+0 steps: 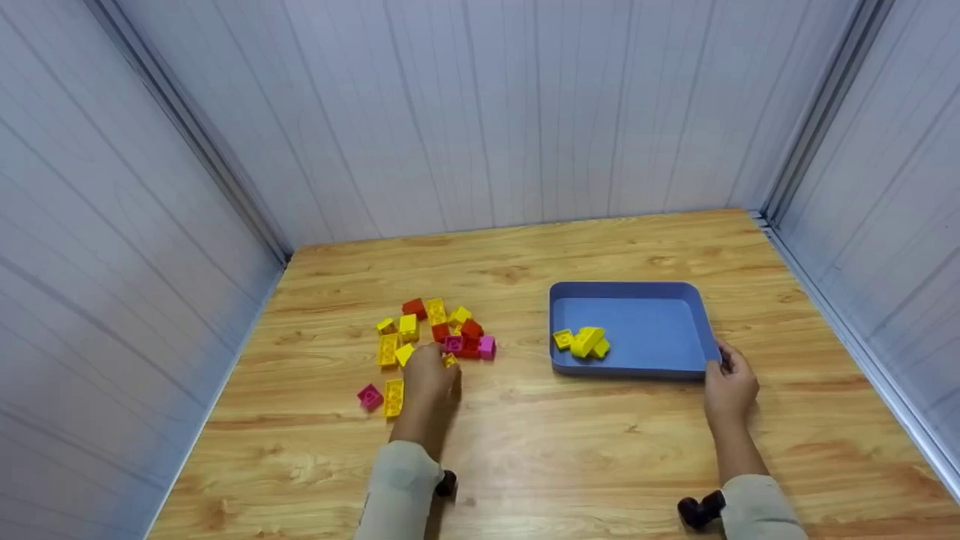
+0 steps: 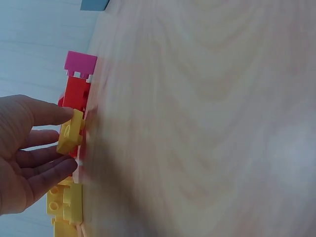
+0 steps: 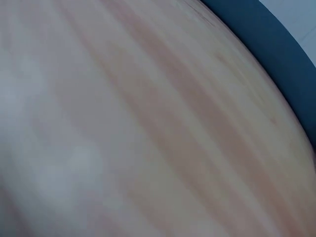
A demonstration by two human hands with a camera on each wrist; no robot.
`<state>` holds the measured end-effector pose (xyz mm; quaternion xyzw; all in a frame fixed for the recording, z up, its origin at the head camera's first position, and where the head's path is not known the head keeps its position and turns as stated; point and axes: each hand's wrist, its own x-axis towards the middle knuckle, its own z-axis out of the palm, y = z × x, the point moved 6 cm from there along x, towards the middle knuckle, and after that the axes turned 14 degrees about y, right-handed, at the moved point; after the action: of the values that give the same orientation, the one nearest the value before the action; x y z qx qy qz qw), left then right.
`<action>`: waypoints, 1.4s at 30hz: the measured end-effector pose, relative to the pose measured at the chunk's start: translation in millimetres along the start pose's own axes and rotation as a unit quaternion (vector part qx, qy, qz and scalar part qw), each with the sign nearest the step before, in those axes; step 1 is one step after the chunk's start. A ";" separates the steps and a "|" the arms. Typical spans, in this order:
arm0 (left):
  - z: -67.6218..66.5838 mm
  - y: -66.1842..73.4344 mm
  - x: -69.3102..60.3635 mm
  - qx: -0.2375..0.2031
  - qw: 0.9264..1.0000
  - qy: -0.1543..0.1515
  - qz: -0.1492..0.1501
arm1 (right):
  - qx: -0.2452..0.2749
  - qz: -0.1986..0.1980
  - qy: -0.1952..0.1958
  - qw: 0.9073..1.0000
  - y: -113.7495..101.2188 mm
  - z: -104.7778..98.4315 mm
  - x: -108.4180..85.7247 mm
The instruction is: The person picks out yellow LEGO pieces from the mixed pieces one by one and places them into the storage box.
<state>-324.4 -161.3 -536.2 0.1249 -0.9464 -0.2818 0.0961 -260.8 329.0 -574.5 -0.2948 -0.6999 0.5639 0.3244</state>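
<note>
My left hand (image 1: 427,377) is at the near side of a loose pile of toy building blocks. In the left wrist view its thumb and fingers pinch a small yellow block (image 2: 71,132) with its studs turned toward the table. Red blocks (image 2: 75,93) and a pink block (image 2: 80,62) stand just beyond it. My right hand (image 1: 731,385) grips the near right corner of a blue-grey tray (image 1: 637,373). Several yellow blocks (image 1: 589,342) lie in the tray's near left corner. The right wrist view shows only the tray's wall (image 3: 276,64) and the tabletop.
More yellow blocks (image 1: 388,350) are scattered left of my left hand, beside a dark pink block (image 1: 370,397). Pale panels (image 1: 487,112) enclose the wooden table (image 1: 540,450) at the back and both sides. Bare wood separates pile and tray.
</note>
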 end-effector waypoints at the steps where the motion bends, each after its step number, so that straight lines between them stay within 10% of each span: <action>1: 0.6 0.5 -0.7 -0.003 1.000 -0.002 -0.004 | 0.000 0.010 -0.007 1.000 -0.2 0.2 0.9; 7: 9.2 2.7 -6.6 -0.002 0.999 -0.037 -0.035 | 0.002 0.097 -0.096 0.991 -1.7 -0.5 7.7; 13: 12.5 13.1 -11.6 0.022 0.999 -0.027 0.023 | -0.005 0.125 -0.149 0.981 -1.4 -9.8 13.4; 25: 10.5 62.5 -37.0 -0.063 0.989 -0.002 0.137 | -0.025 0.042 -0.199 0.979 3.8 -15.1 13.0; 35: 23.5 136.1 -45.4 -0.091 0.957 0.015 0.274 | -0.047 0.001 -0.197 0.979 4.3 -13.8 15.7; 42: 47.9 172.3 -40.1 -0.063 0.932 -0.028 0.355 | -0.050 -0.007 -0.202 0.978 5.5 -14.1 13.9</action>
<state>-329.8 14.3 -484.0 -0.2333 -0.9117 -0.2921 0.1707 -258.1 349.3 -576.0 -0.1859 -0.7804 0.5740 0.1644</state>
